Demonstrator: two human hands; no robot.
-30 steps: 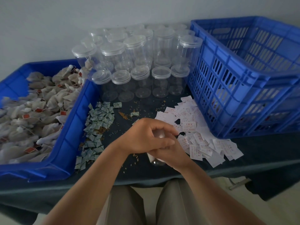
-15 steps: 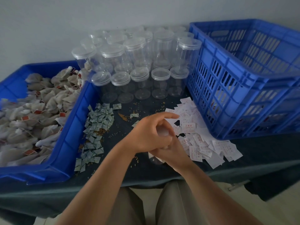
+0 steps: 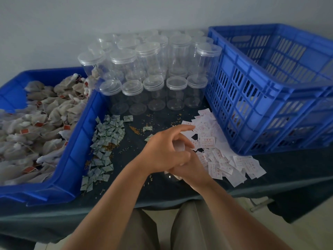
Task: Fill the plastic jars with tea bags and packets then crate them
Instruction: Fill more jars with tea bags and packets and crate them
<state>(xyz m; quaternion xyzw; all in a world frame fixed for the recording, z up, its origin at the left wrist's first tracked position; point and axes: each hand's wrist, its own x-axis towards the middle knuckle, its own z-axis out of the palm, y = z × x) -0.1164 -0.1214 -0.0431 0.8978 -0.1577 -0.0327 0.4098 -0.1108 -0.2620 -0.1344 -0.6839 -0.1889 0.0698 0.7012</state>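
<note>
At the near edge of the bench (image 3: 288, 170), a clear plastic jar (image 3: 178, 147) sits between both hands; I cannot tell whether its base touches the bench. The right hand (image 3: 192, 170) wraps the body from below, fingers curled round it. The left hand (image 3: 162, 152) covers the top, thumb and curled fingers gripping it, index finger pointing straight out. What the jar holds is hidden.

The jar looks light, thin-walled and smooth, so it would likely flex or slip if squeezed at mid-body. A low hold on the wall and a grip round the top rim seem safest.

Just beyond lie white packets (image 3: 216, 156) to the right and greenish packets (image 3: 106, 134) to the left. They are flat and featherweight, best pinched by an edge.

Farther left, soft tea bags (image 3: 36, 120) fill a blue tray (image 3: 77, 141). At the back stand capped empty jars (image 3: 153, 69), with the blue crate (image 3: 270, 87) beside them.
</note>
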